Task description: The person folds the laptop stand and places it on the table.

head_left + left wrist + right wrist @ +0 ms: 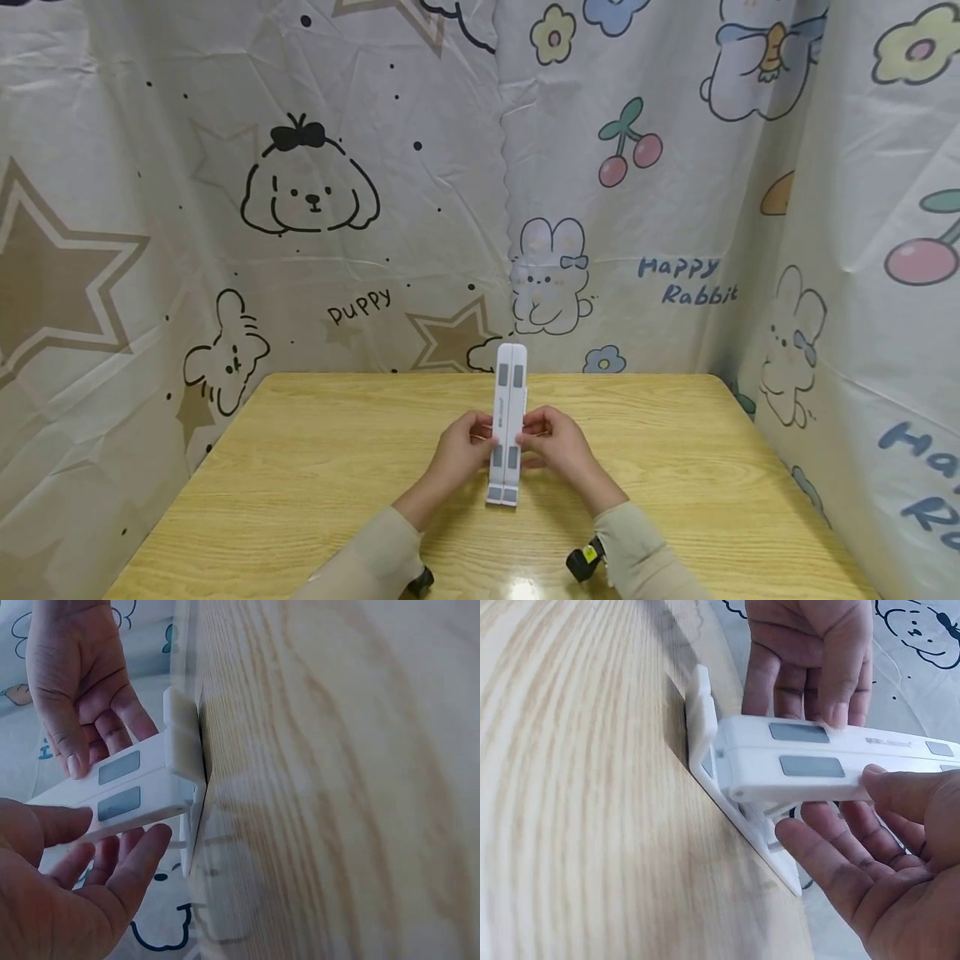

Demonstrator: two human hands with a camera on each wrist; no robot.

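Note:
A white folding stand (507, 425) with grey pads is propped on end on the wooden table (315, 467), leaning away from me. My left hand (480, 435) pinches its left side and my right hand (534, 437) pinches its right side, about mid-height. In the left wrist view the stand (135, 791) lies between the thumb and fingers of my left hand (112, 840), with my right hand (75, 697) on the far side. In the right wrist view my right hand (855, 802) has its thumb on the stand (810, 761) and fingers beneath, while the left hand (810, 667) touches the opposite edge.
Cloth printed with cartoons (315, 200) hangs close behind the table and along both sides. The table's far edge (420, 377) meets the cloth. A black wrist-mounted camera (582, 562) sits at my right sleeve, another (420, 581) at my left.

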